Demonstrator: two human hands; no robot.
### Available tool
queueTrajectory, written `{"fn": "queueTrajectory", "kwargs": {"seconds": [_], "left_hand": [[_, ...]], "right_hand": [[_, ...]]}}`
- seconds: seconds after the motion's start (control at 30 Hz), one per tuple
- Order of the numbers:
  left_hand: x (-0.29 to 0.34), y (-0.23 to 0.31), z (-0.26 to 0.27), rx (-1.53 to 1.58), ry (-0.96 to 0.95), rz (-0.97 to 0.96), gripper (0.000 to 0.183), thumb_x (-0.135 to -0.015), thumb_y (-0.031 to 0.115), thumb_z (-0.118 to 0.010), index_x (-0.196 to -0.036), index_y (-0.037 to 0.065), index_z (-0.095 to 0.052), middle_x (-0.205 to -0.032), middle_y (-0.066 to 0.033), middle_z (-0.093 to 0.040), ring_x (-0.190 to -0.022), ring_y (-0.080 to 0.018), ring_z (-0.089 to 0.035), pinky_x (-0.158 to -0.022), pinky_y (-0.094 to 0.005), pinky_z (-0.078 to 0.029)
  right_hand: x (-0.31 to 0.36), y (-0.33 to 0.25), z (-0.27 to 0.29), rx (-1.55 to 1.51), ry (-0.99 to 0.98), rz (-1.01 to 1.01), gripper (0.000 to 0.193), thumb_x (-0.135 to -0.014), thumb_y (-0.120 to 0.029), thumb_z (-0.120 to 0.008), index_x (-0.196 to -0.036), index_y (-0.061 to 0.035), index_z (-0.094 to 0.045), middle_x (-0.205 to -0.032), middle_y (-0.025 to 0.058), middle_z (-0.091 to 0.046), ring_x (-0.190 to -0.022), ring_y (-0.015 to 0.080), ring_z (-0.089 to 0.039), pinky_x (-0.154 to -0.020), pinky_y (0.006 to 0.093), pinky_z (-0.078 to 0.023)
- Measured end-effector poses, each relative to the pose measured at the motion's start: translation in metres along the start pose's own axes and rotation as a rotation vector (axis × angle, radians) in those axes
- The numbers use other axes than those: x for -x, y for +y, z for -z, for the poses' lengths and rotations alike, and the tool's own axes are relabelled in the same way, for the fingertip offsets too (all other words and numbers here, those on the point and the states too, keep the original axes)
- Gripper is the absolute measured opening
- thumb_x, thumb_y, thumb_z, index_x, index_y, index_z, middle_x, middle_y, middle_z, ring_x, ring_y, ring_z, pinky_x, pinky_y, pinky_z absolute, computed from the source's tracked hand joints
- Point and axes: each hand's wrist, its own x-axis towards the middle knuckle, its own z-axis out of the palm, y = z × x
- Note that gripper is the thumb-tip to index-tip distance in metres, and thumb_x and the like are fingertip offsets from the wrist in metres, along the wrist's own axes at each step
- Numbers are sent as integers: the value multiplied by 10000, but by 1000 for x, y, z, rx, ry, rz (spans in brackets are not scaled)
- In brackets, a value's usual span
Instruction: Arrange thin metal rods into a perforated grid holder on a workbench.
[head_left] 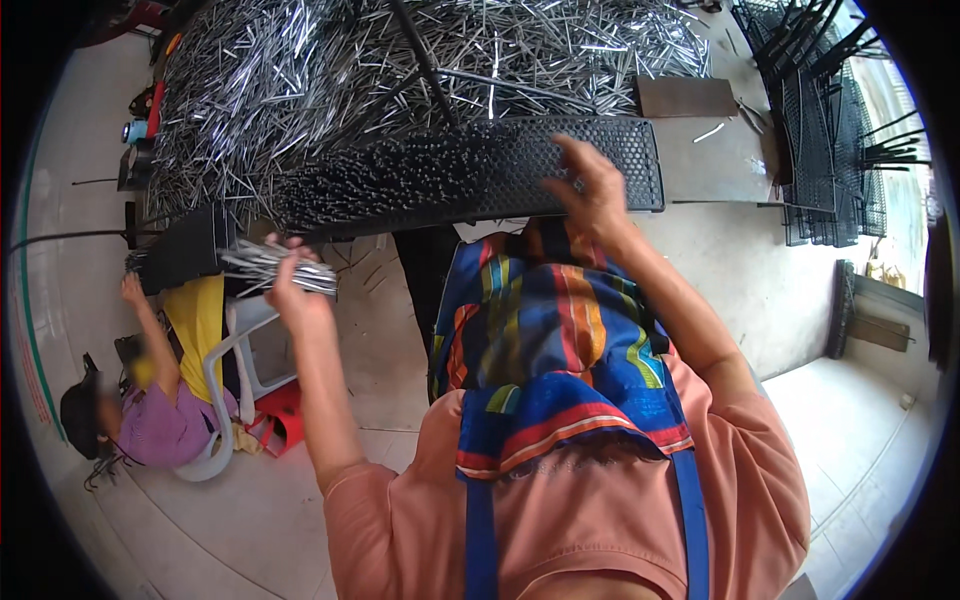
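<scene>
A bundle of thin silvery metal strips [318, 277] lies in my left hand [290, 290], whose fingers are closed round it, left of my lap. My right hand [598, 190] hovers over the right part of a long black perforated tray [632, 160]. Its thumb and forefinger are apart, and I see nothing between them. Dense dark upright pieces [390, 180] fill the holes in the tray's left and middle parts, while bare holes show at its right. The tray lies across in front of me, at the near edge of a heap of loose metal strips [270, 90].
A dark bar [418, 55] rises behind the tray. At right on the table [715, 165] are a brown plate [685, 97] and pliers [752, 115]. Black mesh racks [810, 130] stand beyond. A co-worker in purple [165, 425] sits at left by a grey chair [225, 350].
</scene>
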Motion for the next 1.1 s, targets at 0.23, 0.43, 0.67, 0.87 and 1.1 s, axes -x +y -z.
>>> {"fn": "queueTrajectory", "kwargs": {"seconds": [0.23,0.43,0.67,0.87,1.1], "left_hand": [[118,-67,-36,161,-346,511,351,-763,-71,-602,-1102,7,-548,-868,-125,-618,-767,-230,-625,-729,-348,-536],[150,-87,-51,36,-476,614,332,-736,-63,-664,-1061,-28,-602,-854,-123,-669,-729,-221,-658,-686,-342,-554],[143,-96,-62,32,-658,676,314,-719,-62,-678,-1026,-22,-624,-841,-122,-683,-751,-223,-674,-720,-351,-565],[137,-102,-60,-32,-652,748,357,-694,-39,-704,-1035,-10,-607,-852,-129,-658,-749,-237,-652,-698,-357,-558],[134,-99,-68,13,-645,715,304,-713,-69,-699,-1009,-33,-637,-840,-113,-681,-753,-212,-680,-702,-348,-591]], "right_hand": [[-40,-24,-56,-22,-35,141,121,-787,-107,-727,-885,-43,-694,-846,111,-658,-759,304,-662,-655,358,-523],[-51,-27,-63,41,-72,277,109,-816,-146,-702,-886,-62,-705,-811,84,-636,-721,306,-647,-629,382,-515],[-36,-25,-44,232,-90,404,195,-813,-155,-706,-1000,-97,-707,-836,65,-593,-714,300,-621,-629,383,-494],[-11,-12,-51,153,-68,222,237,-795,-125,-718,-1023,-73,-678,-841,92,-615,-723,318,-631,-637,390,-510],[-24,-8,-72,164,-3,144,95,-795,-144,-699,-830,-75,-644,-782,102,-617,-700,352,-630,-592,446,-508]]}}
